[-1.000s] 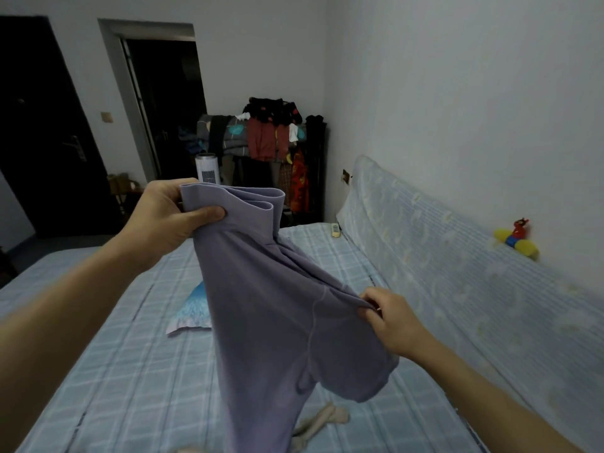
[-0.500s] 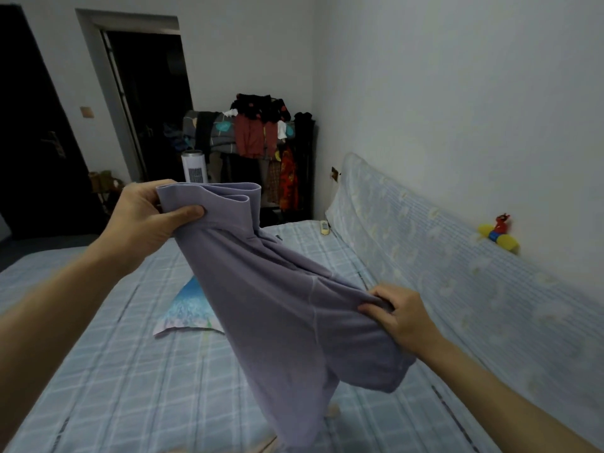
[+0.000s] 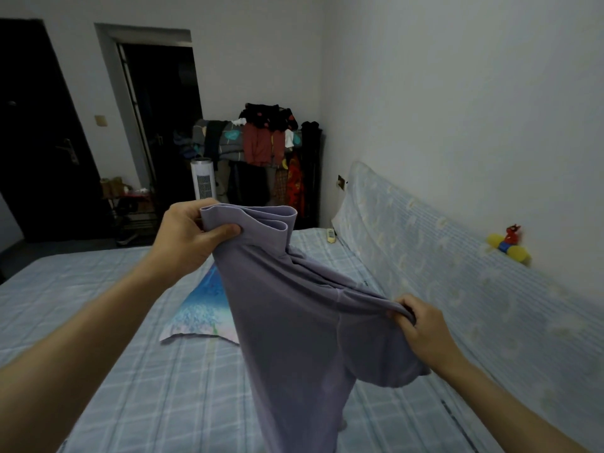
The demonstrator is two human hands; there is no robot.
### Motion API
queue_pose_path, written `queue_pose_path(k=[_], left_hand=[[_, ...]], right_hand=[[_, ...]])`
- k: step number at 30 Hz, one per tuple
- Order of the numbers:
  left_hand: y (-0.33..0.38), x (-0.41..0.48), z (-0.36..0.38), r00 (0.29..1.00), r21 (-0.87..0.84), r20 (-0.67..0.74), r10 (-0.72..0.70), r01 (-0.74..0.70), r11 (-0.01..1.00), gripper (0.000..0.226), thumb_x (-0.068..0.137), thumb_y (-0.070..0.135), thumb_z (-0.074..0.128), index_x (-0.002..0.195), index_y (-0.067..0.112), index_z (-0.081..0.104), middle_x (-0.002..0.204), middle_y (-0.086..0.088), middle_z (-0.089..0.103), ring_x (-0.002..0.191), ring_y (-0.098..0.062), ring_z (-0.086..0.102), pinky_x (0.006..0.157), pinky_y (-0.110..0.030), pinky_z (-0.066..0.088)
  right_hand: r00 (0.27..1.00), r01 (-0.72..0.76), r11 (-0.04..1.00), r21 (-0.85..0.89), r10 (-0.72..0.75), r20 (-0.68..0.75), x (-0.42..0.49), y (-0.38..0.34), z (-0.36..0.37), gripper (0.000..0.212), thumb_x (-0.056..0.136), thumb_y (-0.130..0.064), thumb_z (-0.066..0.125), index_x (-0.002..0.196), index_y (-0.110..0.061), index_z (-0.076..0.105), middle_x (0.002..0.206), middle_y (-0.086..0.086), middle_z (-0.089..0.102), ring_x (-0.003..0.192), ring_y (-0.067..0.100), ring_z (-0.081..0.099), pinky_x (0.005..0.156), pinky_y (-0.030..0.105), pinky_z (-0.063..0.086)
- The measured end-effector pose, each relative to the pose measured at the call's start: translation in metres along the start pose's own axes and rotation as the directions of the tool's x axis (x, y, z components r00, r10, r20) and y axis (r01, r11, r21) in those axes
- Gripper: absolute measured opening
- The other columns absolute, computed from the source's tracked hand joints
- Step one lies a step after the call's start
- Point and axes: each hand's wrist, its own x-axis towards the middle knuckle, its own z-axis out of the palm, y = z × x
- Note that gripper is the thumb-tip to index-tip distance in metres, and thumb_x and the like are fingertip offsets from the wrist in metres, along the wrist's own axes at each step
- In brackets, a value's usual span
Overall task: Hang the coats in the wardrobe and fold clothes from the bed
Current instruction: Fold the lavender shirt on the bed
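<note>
Left hand [image 3: 192,237] was raised in front of the chest, its grip clamped on the folded top band of a purple garment [image 3: 294,328], with the thumb on the near side and the fingers curled behind the cloth. Right hand [image 3: 421,325] sat lower and to the right, its grip pinched tight on a bunched fold at the garment's side. The cloth was stretched slantwise between the two hands. The rest of the garment hung down over the bed [image 3: 124,380], and its lower end ran out of view at the bottom edge. The bed had a pale blue checked sheet. A blue printed pillow [image 3: 199,308] lay on it behind the garment, partly hidden. A padded headboard [image 3: 464,289] in a light cover ran along the right wall, with a small yellow and red toy [image 3: 508,246] on top of it. A remote [image 3: 330,234] lay at the far corner of the bed. Beyond the bed stood a crowded clothes rack [image 3: 261,142], a white tower fan [image 3: 202,181] beside it, and a dark door [image 3: 39,142] at the left.
</note>
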Motion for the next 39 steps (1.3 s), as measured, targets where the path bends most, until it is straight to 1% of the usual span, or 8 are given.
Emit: queue_pose_path(k=[4,12,17,20,23,28,34,39], left_hand=[[0.003,0.001,-0.007,0.999,-0.011,-0.035,0.006,-0.006,1.000,0.015,0.081,0.004,0.076,0.096,0.007,0.073,0.091,-0.009,0.074,0.082,-0.015,0.068,0.069,-0.026,0.057],[-0.008,-0.007,-0.014,0.996,-0.069,-0.051,-0.076,0.072,0.995,0.017,0.078,0.011,0.077,0.092,0.021,0.074,0.088,0.004,0.075,0.083,-0.012,0.071,0.067,-0.021,0.057],[-0.013,0.002,0.009,0.989,-0.097,-0.062,-0.136,0.130,0.987,0.015,0.081,0.001,0.075,0.091,0.011,0.073,0.084,-0.003,0.074,0.079,-0.014,0.069,0.074,-0.037,0.059],[-0.021,0.008,0.010,0.986,-0.086,-0.064,-0.152,0.146,0.986,0.013,0.081,0.003,0.076,0.091,0.010,0.073,0.086,-0.008,0.074,0.081,-0.018,0.069,0.076,-0.042,0.058],[-0.034,0.016,0.010,0.985,-0.066,-0.070,-0.157,0.153,0.986,0.012,0.080,0.004,0.076,0.092,0.008,0.073,0.088,-0.014,0.073,0.081,-0.022,0.067,0.077,-0.047,0.057],[-0.064,0.038,0.022,0.978,-0.082,-0.099,-0.183,0.176,0.981,0.011,0.080,0.005,0.077,0.090,0.009,0.073,0.085,-0.010,0.073,0.077,-0.016,0.067,0.071,-0.038,0.057],[-0.120,0.088,0.044,0.970,-0.054,-0.130,-0.204,0.199,0.979,0.016,0.081,0.006,0.077,0.086,0.021,0.073,0.079,0.007,0.074,0.074,-0.004,0.067,0.064,-0.020,0.056],[-0.175,0.154,0.066,0.942,-0.078,-0.204,-0.267,0.256,0.963,0.017,0.082,0.006,0.075,0.089,0.021,0.072,0.083,0.003,0.072,0.080,-0.012,0.069,0.068,-0.032,0.058]], right_hand=[[0.998,0.055,0.998,-0.023,-0.055,-0.024,0.008,-0.008,-0.003,0.038,0.086,-0.008,0.066,0.069,-0.038,0.051,0.066,-0.016,0.057,0.057,-0.002,0.052,0.053,0.008,0.034],[0.996,0.086,0.996,-0.032,-0.085,0.035,0.006,-0.001,0.009,0.033,0.085,0.002,0.067,0.077,-0.030,0.059,0.075,-0.013,0.061,0.067,0.002,0.058,0.060,0.010,0.039],[1.000,0.012,1.000,-0.027,-0.012,0.011,0.015,0.002,0.029,0.047,0.084,0.005,0.064,0.074,-0.040,0.052,0.067,-0.014,0.059,0.065,-0.002,0.055,0.058,0.006,0.036],[1.000,0.016,0.999,-0.031,-0.016,-0.001,0.021,0.005,0.031,0.043,0.083,-0.002,0.060,0.075,-0.043,0.052,0.077,-0.020,0.062,0.067,-0.004,0.057,0.059,0.004,0.036],[1.000,0.010,0.999,-0.042,-0.009,0.008,0.030,0.016,0.031,0.048,0.083,0.005,0.063,0.075,-0.041,0.052,0.079,-0.022,0.062,0.067,-0.005,0.057,0.059,0.004,0.036],[1.000,-0.016,0.998,-0.054,0.016,-0.013,0.057,0.037,0.043,0.039,0.082,0.006,0.066,0.073,-0.031,0.057,0.066,-0.012,0.060,0.064,0.002,0.056,0.056,0.010,0.037],[0.998,-0.061,0.997,-0.045,0.062,0.012,0.108,0.072,0.070,0.025,0.084,0.002,0.065,0.075,-0.021,0.061,0.068,-0.004,0.063,0.066,0.010,0.058,0.059,0.020,0.042],[0.997,-0.078,0.995,-0.065,0.077,-0.022,0.174,0.103,0.103,0.032,0.084,0.001,0.066,0.072,-0.025,0.054,0.062,-0.009,0.055,0.062,-0.001,0.055,0.056,0.008,0.036]])
